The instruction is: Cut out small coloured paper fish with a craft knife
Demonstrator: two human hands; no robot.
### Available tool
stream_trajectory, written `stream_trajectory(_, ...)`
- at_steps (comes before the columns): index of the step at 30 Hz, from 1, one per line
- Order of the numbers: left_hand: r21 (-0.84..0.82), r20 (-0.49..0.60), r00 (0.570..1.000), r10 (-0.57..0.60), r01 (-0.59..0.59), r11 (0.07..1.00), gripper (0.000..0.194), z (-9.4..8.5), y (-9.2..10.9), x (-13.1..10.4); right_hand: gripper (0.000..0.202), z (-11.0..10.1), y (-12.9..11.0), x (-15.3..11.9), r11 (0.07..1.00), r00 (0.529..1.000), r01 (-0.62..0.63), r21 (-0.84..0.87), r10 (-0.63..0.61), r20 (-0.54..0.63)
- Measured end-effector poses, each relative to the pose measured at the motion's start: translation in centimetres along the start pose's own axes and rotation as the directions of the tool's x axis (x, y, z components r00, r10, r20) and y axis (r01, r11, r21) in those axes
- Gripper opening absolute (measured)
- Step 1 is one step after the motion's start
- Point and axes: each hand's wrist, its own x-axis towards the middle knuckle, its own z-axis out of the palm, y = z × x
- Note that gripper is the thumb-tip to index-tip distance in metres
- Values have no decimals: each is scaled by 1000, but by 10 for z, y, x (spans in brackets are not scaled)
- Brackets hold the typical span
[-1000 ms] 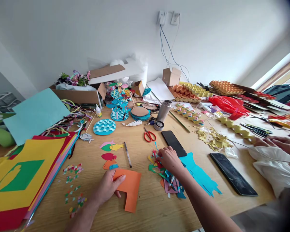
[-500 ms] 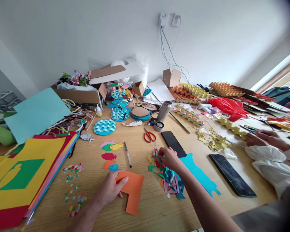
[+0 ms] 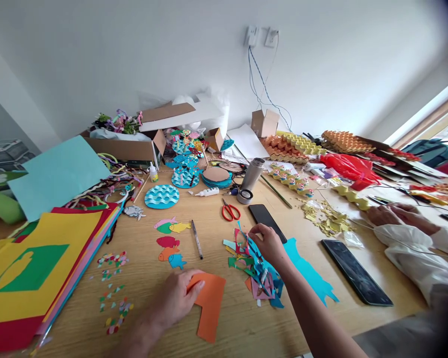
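Note:
My left hand (image 3: 181, 296) grips a piece of orange paper (image 3: 211, 303) with a notch cut out of its lower left, thumb on top. My right hand (image 3: 267, 241) is at the top of a pile of coloured paper scraps (image 3: 263, 286), fingers pinched on what looks like a blue scrap (image 3: 254, 251); the fingertips are partly hidden. Above my left hand lie several small paper fish, among them a blue fish (image 3: 177, 261) and a red fish (image 3: 168, 241). A pen (image 3: 197, 239) is beside them, and red-handled scissors (image 3: 230, 211) lie farther back.
A black phone (image 3: 267, 221) and ragged blue paper (image 3: 308, 271) lie by my right hand. Coloured sheets (image 3: 74, 228) are stacked at left, near paper confetti (image 3: 114, 258). A steel flask (image 3: 253, 174) stands behind. At right, another person's hands (image 3: 401, 217) work near egg-carton strips (image 3: 351, 197).
My left hand has shifted right and nearer me with the orange paper, uncovering the blue fish. My right hand has moved slightly right, and the scraps beneath it are spread differently, with a red piece showing.

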Motion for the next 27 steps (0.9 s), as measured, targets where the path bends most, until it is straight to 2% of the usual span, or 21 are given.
stream_trajectory(7, 136, -39, 991, 131, -124, 983, 36, 2, -3, -2, 9, 17, -31, -5, 982, 971, 187, -37, -179, 157)
stream_trajectory(13, 197, -61, 978, 201, -185, 963, 49, 0, 0, -1, 14, 33, -40, -7, 975, 961, 202, -91, -179, 212)
stream_trajectory(16, 216, -69, 971, 227, -208, 954, 51, 0, 1, -2, 15, 31, -38, -6, 976, 961, 200, -88, -178, 213)
stream_trajectory(23, 246, -75, 960, 271, -245, 938, 50, 1, 1, -1, 12, 13, -30, -4, 982, 973, 177, -73, -163, 164)
stream_trajectory(27, 262, -81, 951, 298, -268, 927, 45, 3, -2, 0, 4, 17, -32, -13, 970, 967, 212, -123, -189, 174)
